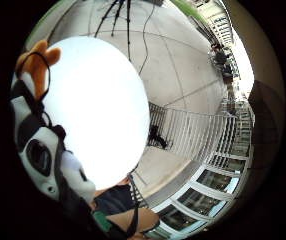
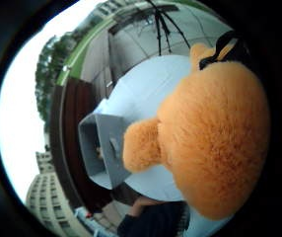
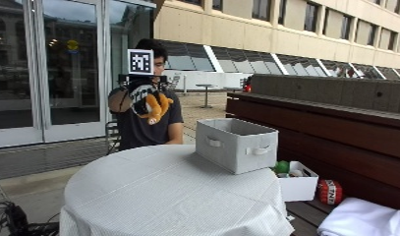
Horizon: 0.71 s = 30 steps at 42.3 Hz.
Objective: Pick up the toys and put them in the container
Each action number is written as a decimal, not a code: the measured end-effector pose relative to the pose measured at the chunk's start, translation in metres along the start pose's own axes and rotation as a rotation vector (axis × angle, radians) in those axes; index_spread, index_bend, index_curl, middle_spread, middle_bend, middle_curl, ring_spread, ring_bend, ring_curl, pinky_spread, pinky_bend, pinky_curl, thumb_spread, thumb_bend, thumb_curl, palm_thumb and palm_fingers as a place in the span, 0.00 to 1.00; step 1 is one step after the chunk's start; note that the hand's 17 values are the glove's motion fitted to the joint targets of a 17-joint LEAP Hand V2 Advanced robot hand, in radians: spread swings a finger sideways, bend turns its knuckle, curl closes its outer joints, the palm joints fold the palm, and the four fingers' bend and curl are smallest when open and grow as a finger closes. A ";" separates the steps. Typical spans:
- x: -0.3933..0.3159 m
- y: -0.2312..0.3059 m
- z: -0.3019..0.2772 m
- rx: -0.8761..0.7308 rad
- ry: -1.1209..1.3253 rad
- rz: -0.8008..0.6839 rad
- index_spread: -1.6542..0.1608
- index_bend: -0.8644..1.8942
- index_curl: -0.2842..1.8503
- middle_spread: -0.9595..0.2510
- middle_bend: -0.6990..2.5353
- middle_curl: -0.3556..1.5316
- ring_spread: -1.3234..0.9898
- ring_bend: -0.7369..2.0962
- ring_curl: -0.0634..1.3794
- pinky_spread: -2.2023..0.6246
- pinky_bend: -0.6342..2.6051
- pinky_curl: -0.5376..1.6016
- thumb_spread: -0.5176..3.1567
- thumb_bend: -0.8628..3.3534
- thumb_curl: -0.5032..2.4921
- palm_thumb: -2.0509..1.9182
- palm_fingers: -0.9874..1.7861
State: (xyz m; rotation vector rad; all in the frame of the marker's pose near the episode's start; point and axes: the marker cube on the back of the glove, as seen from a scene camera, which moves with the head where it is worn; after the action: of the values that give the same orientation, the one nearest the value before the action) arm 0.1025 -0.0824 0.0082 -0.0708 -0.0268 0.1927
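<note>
While gripped (image 3: 139, 93) — one toy (image 3: 152, 105), one container (image 3: 237, 143).

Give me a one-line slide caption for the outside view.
Gloved right hand holds an orange plush toy raised above the round table, grey fabric container nearby.

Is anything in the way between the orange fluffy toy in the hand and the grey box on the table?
Nothing visible is. The gloved right hand holds the orange plush toy up in the air, off to one side of the grey fabric container. Only open air and bare white tablecloth lie between them, and the container's top is open.
</note>
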 end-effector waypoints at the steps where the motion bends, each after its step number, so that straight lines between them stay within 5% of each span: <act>1: -0.010 0.001 -0.005 0.025 0.002 -0.016 0.71 0.38 0.23 0.45 0.44 0.54 0.41 0.69 0.36 0.61 0.45 0.40 0.35 0.24 0.44 0.69 0.77; 30: -0.287 0.118 -0.085 0.209 0.049 -0.360 0.70 0.37 0.25 0.42 0.42 0.57 0.40 0.69 0.36 0.61 0.45 0.41 0.35 0.22 0.48 0.70 0.76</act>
State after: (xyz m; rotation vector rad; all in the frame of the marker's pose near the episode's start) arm -0.1986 -0.0279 -0.0911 0.1378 0.0299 -0.1664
